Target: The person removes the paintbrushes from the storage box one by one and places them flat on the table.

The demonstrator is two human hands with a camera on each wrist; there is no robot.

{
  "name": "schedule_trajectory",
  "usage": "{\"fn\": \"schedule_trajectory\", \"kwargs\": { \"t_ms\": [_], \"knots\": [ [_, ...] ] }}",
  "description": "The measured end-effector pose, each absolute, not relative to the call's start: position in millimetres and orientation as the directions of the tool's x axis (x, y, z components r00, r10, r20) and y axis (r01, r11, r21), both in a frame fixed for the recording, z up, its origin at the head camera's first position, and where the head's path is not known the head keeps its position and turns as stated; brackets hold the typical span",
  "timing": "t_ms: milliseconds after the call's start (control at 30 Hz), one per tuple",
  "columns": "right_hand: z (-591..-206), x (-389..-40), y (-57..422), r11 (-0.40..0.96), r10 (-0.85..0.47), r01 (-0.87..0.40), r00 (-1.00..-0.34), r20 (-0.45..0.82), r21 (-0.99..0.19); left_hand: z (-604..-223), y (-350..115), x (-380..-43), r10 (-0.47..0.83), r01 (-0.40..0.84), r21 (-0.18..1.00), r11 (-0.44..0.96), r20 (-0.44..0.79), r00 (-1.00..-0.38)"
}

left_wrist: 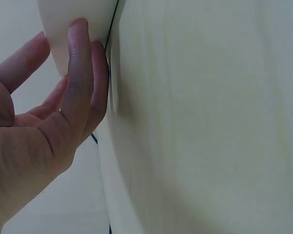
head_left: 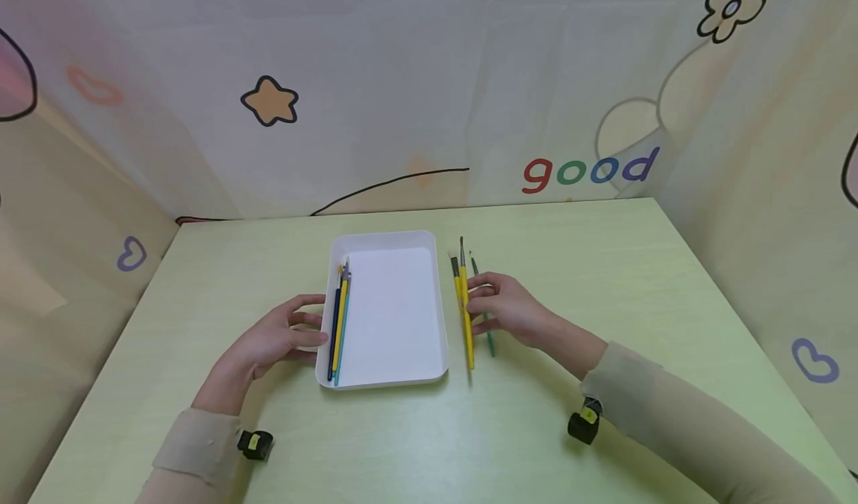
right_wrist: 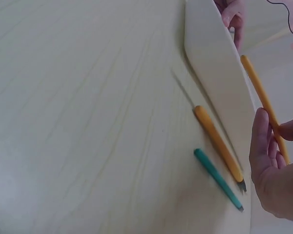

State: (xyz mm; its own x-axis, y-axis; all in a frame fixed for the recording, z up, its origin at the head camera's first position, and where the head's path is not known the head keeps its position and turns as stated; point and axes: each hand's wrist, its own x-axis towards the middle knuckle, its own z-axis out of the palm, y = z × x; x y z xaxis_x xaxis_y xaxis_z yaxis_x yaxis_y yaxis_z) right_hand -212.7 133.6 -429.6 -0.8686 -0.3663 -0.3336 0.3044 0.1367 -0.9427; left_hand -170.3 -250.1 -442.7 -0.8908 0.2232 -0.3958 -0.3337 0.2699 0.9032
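My left hand holds the left side of a white tray, thumb at the rim and fingers against the outer wall. Right of the tray, my right hand pinches a yellow paintbrush between thumb and fingers, bristles pointing away from me. In the right wrist view this held paintbrush is raised off the table. Beneath it lie another yellow paintbrush and a teal paintbrush. Inside the tray, along its left wall, several paintbrushes lie side by side: dark blue, yellow and teal.
A pale green-yellow table carries everything. Printed curtains stand behind it and at both sides. A small black device is strapped at the left wrist, and a second black device at the right.
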Motion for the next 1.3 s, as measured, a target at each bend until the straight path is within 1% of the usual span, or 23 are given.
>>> {"fn": "schedule_trajectory", "kwargs": {
  "t_ms": [233,500,900,1100,1300],
  "knots": [
    [-436,-215,150,0.185,-0.309,0.311,-0.882,-0.356,-0.932,-444,-250,-170,0.221,-0.336,0.905,0.26,-0.395,-0.892],
    [-440,-221,165,0.226,-0.284,0.296,-0.891,-0.354,-0.928,-444,-251,-171,0.217,-0.336,0.904,0.264,-0.395,-0.893],
    [-447,-226,173,0.315,-0.194,0.298,-0.909,-0.369,-0.901,-447,-252,-171,0.211,-0.336,0.902,0.273,-0.397,-0.893],
    [-448,-226,174,0.352,-0.194,0.269,-0.916,-0.351,-0.896,-447,-252,-171,0.21,-0.334,0.901,0.275,-0.396,-0.894],
    [-447,-227,174,0.443,-0.161,0.217,-0.935,-0.315,-0.87,-447,-253,-171,0.212,-0.332,0.905,0.268,-0.391,-0.896]
  ]
}}
